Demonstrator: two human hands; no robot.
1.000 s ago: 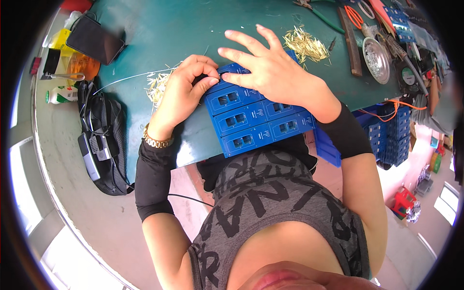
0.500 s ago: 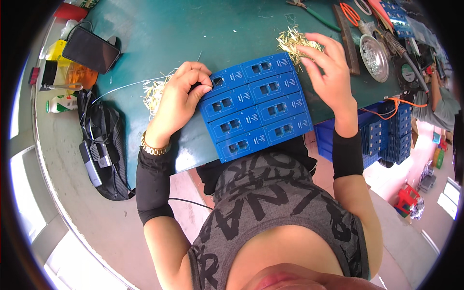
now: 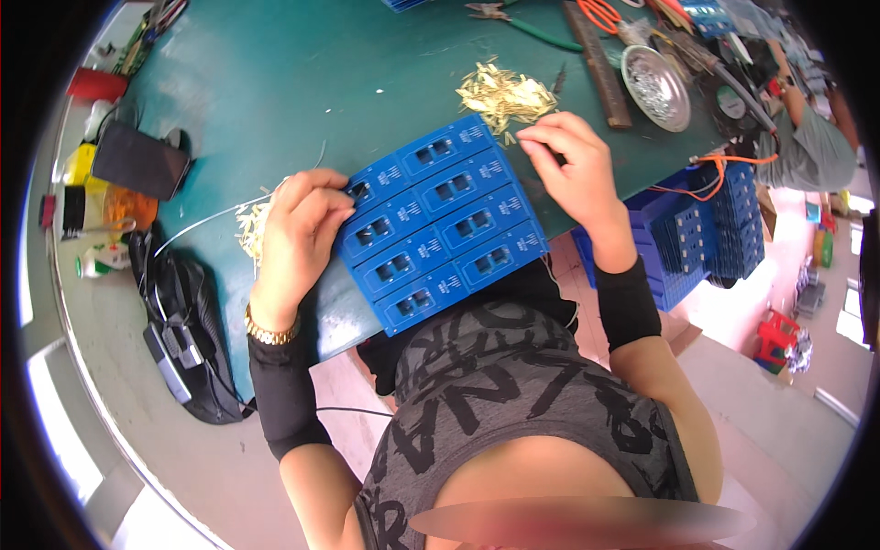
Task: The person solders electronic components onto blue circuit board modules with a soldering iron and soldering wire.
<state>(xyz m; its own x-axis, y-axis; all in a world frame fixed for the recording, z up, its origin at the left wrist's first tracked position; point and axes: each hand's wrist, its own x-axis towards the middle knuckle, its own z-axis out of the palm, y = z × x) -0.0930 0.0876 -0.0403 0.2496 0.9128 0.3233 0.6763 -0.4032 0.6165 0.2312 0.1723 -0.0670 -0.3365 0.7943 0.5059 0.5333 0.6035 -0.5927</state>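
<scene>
A blue circuit board panel point(image 3: 444, 220) with two columns of boards and small rectangular cutouts lies slantwise at the table's near edge. My left hand point(image 3: 301, 225) is at its upper left corner, fingers curled and pinched by a cutout; what they hold, if anything, is hidden. My right hand point(image 3: 576, 165) hovers just right of the panel's upper right corner. Its thumb and fingertips come together, and anything between them is too small to name. Beyond that corner lies a pile of thin gold-coloured slivers point(image 3: 506, 95). A paler pile point(image 3: 250, 229) is partly covered by my left hand.
Green-handled pliers point(image 3: 532, 30), a dark bar point(image 3: 600, 78) and a metal dish point(image 3: 655, 87) lie at the far right. A blue bin point(image 3: 655, 261) with upright boards stands right of the table. A phone point(image 3: 139, 160) and a black bag point(image 3: 188, 321) are at left.
My right hand's fingers have closed from a spread pose and moved from the gold-coloured pile toward the panel. My left hand stays at the panel's corner. The whole view has shifted.
</scene>
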